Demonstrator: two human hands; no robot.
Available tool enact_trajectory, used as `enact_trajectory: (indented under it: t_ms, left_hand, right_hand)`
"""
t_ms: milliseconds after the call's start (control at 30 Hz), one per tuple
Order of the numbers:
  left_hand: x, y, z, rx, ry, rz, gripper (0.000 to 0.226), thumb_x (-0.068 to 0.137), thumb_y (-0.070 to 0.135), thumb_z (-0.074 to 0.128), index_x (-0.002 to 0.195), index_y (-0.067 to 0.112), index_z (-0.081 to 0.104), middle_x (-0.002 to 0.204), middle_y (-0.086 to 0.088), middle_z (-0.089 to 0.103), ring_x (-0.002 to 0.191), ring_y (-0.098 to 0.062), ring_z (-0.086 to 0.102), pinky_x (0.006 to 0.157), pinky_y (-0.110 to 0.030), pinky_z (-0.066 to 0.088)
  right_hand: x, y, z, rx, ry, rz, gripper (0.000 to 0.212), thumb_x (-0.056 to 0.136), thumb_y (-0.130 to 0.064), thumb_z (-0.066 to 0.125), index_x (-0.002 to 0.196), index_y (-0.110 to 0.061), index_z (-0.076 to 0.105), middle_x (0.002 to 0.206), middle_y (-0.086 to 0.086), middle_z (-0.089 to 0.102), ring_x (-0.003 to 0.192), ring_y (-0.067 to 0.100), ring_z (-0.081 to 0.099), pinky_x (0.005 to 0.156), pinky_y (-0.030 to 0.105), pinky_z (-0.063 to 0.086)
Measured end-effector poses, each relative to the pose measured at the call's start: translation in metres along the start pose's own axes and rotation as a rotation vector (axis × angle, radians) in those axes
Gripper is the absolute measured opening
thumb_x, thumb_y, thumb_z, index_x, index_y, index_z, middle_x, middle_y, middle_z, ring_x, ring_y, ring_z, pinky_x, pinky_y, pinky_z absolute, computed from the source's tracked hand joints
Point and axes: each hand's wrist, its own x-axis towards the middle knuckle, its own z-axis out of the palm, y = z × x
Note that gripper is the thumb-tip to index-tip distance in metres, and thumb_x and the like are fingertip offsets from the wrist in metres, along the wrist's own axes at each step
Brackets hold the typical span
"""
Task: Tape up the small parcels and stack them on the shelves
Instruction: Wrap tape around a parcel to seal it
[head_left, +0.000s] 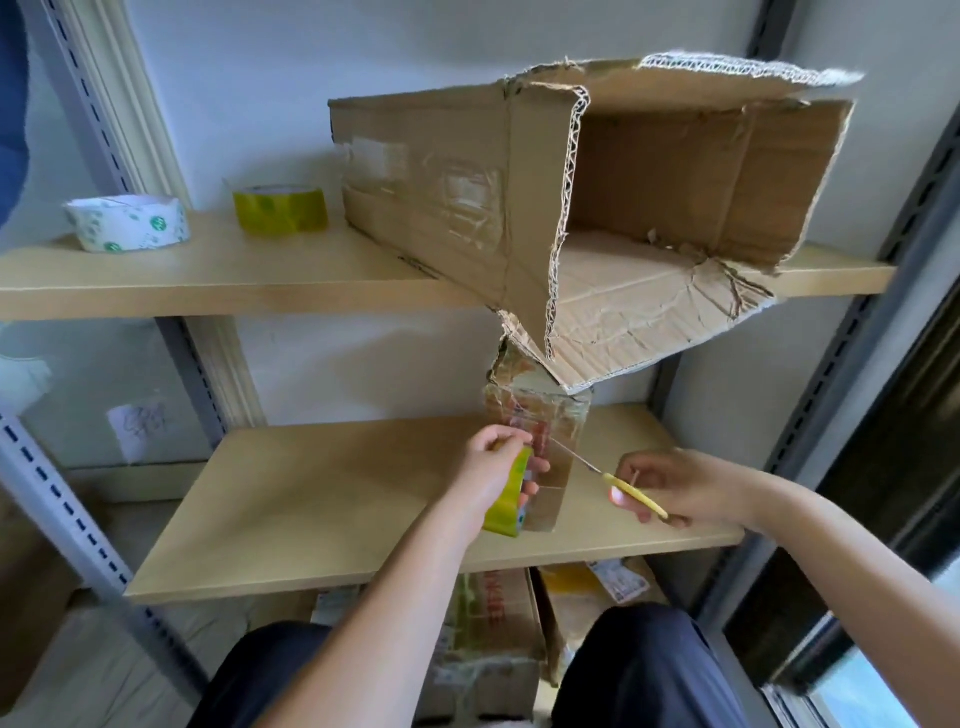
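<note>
White tape roll (127, 223) with green marks lies at the left of the upper shelf (218, 280), a yellow tape roll (280, 209) near it, then a big torn cardboard box (467, 208). On the lower shelf (322, 499) the left hand (493, 467) curls its fingers round a yellow tape roll (506, 499), pressed against the small parcel (550, 447). The right hand (670, 486) grips yellow-handled scissors (623, 486), blades reaching toward the parcel.
</note>
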Motion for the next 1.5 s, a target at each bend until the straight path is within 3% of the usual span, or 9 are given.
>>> enact_trajectory:
  t_ms: [233,400,533,900,1033,1100,1233,1367,1500]
  left_hand:
    - [0.004,0.001,-0.009,-0.015,-0.013,-0.047,0.022,0.102,0.019,0.053,0.113,0.003,0.063,0.078,-0.009,0.076,0.047,-0.018,0.056,0.046,-0.023,0.045]
    - [0.009,-0.001,-0.014,0.000,-0.039,-0.061,0.021,0.103,0.021,0.052,0.113,0.004,0.062,0.088,-0.013,0.077,0.048,-0.016,0.057,0.043,-0.021,0.045]
    - [0.013,-0.001,-0.015,0.015,-0.057,-0.060,0.020,0.103,0.021,0.053,0.112,0.005,0.062,0.088,-0.012,0.077,0.050,-0.016,0.058,0.043,-0.021,0.045]
    - [0.012,-0.008,-0.019,0.063,-0.080,-0.055,0.018,0.102,0.019,0.054,0.110,0.005,0.063,0.081,-0.009,0.077,0.049,-0.015,0.056,0.043,-0.021,0.045]
    - [0.004,-0.031,-0.033,0.106,-0.064,-0.084,0.023,0.102,0.018,0.054,0.111,-0.002,0.062,0.080,-0.010,0.076,0.048,-0.017,0.053,0.040,-0.020,0.042]
    - [-0.001,-0.041,-0.045,0.079,-0.053,-0.108,0.023,0.102,0.017,0.055,0.111,-0.002,0.063,0.078,-0.009,0.076,0.049,-0.018,0.052,0.040,-0.021,0.041]
    - [-0.015,-0.063,-0.081,0.039,-0.001,-0.156,0.021,0.102,0.015,0.053,0.109,-0.003,0.062,0.090,-0.019,0.076,0.047,-0.018,0.051,0.040,-0.022,0.038]
    - [-0.029,-0.089,-0.112,-0.130,0.128,-0.188,0.018,0.101,0.014,0.055,0.109,0.000,0.061,0.092,-0.020,0.075,0.047,-0.018,0.048,0.043,-0.022,0.035]
    - [-0.039,-0.104,-0.126,-0.128,0.163,-0.172,0.017,0.101,0.015,0.055,0.108,0.001,0.063,0.090,-0.019,0.075,0.047,-0.017,0.051,0.043,-0.022,0.038]
  right_hand:
    - [0.042,-0.021,-0.019,-0.004,-0.097,-0.021,0.072,0.071,-0.078,0.058,0.096,-0.011,0.064,0.075,-0.003,0.062,0.059,0.011,0.046,0.057,0.024,0.039]
    - [0.062,-0.020,-0.021,-0.064,-0.089,-0.008,0.054,0.087,-0.062,0.061,0.097,-0.010,0.067,0.074,-0.003,0.062,0.057,0.009,0.046,0.054,0.020,0.040]
    - [0.064,-0.021,-0.026,-0.131,-0.079,-0.028,0.066,0.078,-0.072,0.062,0.093,-0.008,0.069,0.073,-0.003,0.061,0.060,0.009,0.048,0.061,0.022,0.043]
    - [0.072,-0.015,-0.012,-0.100,0.075,-0.004,0.036,0.073,-0.055,0.077,0.073,-0.019,0.077,0.060,-0.008,0.065,0.062,0.005,0.050,0.071,0.026,0.044]
    - [0.067,-0.009,0.017,-0.138,0.033,-0.007,0.010,0.080,-0.044,0.079,0.072,-0.038,0.077,0.063,-0.010,0.066,0.058,0.001,0.049,0.059,0.020,0.041]
    - [0.065,-0.009,0.033,-0.175,0.045,-0.038,0.017,0.088,-0.037,0.073,0.071,-0.040,0.073,0.064,-0.013,0.066,0.057,0.001,0.052,0.054,0.016,0.043]
    - [0.075,-0.009,0.072,-0.154,0.078,-0.045,0.024,0.097,-0.023,0.058,0.075,-0.034,0.063,0.068,-0.012,0.061,0.059,0.006,0.056,0.054,0.012,0.042]
    - [0.110,-0.026,0.130,-0.316,0.172,-0.033,0.008,0.094,-0.025,0.065,0.095,-0.018,0.063,0.082,-0.005,0.057,0.075,0.016,0.052,0.058,0.022,0.038]
    - [0.145,-0.046,0.162,-0.362,0.326,0.061,0.020,0.092,-0.012,0.063,0.073,-0.017,0.057,0.072,0.000,0.059,0.066,0.018,0.060,0.051,0.025,0.041]
